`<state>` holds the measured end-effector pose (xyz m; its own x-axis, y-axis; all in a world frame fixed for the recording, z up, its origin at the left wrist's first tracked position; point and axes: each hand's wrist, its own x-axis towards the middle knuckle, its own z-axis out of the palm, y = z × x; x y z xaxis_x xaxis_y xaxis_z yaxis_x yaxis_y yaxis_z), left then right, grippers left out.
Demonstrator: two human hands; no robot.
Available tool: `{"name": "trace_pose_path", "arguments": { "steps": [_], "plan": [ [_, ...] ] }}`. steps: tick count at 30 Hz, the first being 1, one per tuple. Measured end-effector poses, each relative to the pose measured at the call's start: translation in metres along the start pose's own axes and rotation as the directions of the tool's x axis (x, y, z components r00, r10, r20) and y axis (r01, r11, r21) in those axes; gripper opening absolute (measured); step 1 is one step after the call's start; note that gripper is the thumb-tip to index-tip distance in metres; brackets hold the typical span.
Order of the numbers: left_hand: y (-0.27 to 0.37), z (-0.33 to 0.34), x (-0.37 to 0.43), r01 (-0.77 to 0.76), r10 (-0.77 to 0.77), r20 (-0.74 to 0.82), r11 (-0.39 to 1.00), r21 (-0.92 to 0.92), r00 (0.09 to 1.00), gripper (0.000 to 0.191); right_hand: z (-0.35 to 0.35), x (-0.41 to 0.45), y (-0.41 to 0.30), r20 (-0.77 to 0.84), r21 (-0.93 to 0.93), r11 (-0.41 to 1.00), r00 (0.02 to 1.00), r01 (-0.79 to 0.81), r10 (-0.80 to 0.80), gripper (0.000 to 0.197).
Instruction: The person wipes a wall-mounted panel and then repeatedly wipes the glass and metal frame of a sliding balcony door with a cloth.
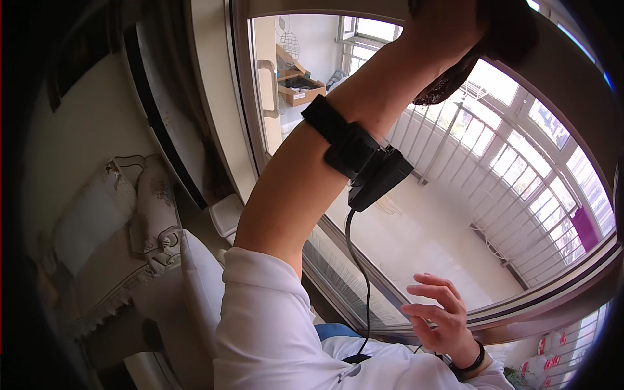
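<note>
My left arm is stretched up across the view, a black strapped device point(375, 170) on its forearm. At the dim top edge my left hand point(453, 19) holds a dark brown cloth point(443, 87), its textured lower end hanging in front of a large glass pane point(419, 243). The fingers of that hand are mostly hidden. My right hand point(441, 314) is held low in front of the pane, near my white shirt point(273, 312). Its fingers are bent and apart, with nothing in them. A black band point(475, 358) circles the right wrist.
A black cable point(363, 273) runs from the device to my waist. Metal frame point(243, 97) borders the glass. Beyond it are a cardboard box point(300, 92), a white railing point(438, 131) and windows point(541, 117). An upholstered seat point(107, 287) with cushions point(90, 224) stands at the left.
</note>
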<state>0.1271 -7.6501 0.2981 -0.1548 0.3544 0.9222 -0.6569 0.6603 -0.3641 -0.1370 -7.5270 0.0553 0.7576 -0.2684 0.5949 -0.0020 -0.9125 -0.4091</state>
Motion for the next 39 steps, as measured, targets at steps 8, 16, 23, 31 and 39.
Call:
{"name": "trace_pose_path", "arguments": {
  "steps": [8, 16, 23, 31, 39],
  "plan": [
    [0.033, 0.012, -0.003, 0.051, -0.044, -0.080, 0.995, 0.088, 0.996, 0.047, -0.033, -0.044, -0.027, 0.029, -0.196, 0.980, 0.999, 0.022, -0.017, 0.027],
    [0.023, 0.027, 0.022, -0.005, 0.009, -0.054, 0.997, 0.083, 0.998, 0.049, -0.063, -0.032, -0.046, -0.016, -0.427, 0.903, 0.998, 0.054, -0.068, 0.025],
    [-0.011, 0.016, 0.040, -0.103, 0.104, -0.092, 0.995, 0.019, 0.990, 0.042, -0.070, 0.007, -0.051, -0.073, -0.528, 0.849, 0.995, 0.013, -0.061, 0.022],
    [-0.041, -0.023, 0.026, 0.000, 0.001, 0.067, 1.000, -0.014, 0.998, 0.054, -0.054, 0.061, -0.040, -0.176, -0.505, 0.858, 0.984, -0.096, 0.006, 0.013],
    [-0.035, -0.088, -0.009, 0.123, -0.114, 0.186, 0.992, -0.036, 0.976, 0.057, 0.037, 0.162, 0.013, -0.460, -0.079, 0.997, 0.888, -0.022, -0.016, 0.068]
  ]
}}
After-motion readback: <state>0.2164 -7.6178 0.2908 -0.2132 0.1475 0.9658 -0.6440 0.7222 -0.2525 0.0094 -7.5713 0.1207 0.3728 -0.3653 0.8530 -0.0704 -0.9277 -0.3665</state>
